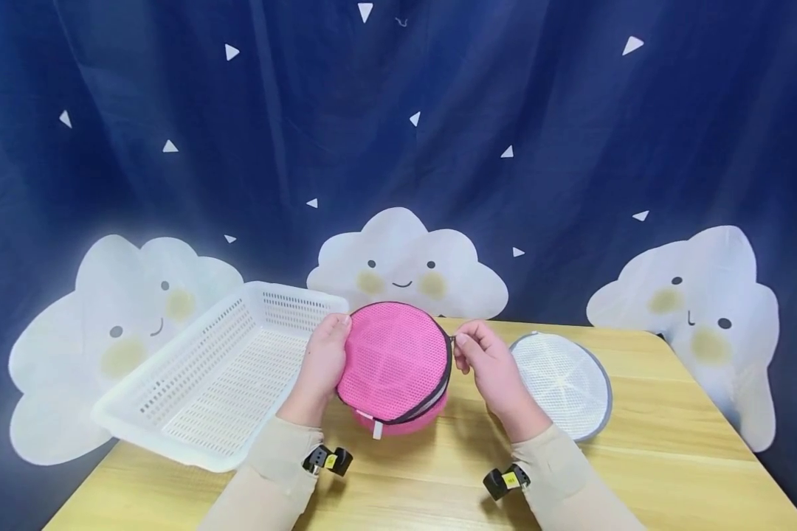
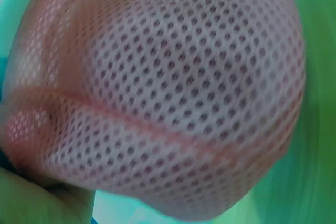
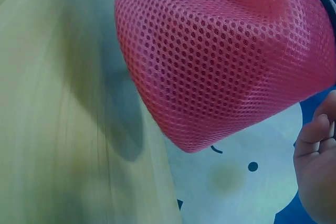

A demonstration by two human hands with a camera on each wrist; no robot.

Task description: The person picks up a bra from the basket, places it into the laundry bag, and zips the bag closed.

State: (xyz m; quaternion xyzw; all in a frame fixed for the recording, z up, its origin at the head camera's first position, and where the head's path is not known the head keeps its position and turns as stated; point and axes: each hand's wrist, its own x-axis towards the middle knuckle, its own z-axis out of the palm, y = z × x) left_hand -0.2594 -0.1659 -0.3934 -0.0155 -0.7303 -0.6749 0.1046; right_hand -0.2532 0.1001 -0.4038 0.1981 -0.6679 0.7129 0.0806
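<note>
A round pink mesh laundry bag (image 1: 393,360) with a black zipper (image 1: 417,410) round its top is held up over the table, its top tilted toward me. My left hand (image 1: 323,361) grips the bag's left edge, thumb on top. At the right edge, my right hand (image 1: 494,369) pinches the zipper pull between thumb and forefinger. A narrow gap shows along the zipper at the front right. Pink mesh sides (image 3: 210,66) bulge below the rim in the right wrist view. Mesh (image 2: 199,77) also fills most of the left wrist view. The bag's inside is hidden.
On the left stands a white perforated plastic basket (image 1: 173,450). A round white mesh bag (image 1: 561,387) with grey edging lies flat at the right, partly behind my right forearm. Beyond the wooden table (image 1: 671,442) hangs a dark blue curtain (image 1: 398,162) with clouds.
</note>
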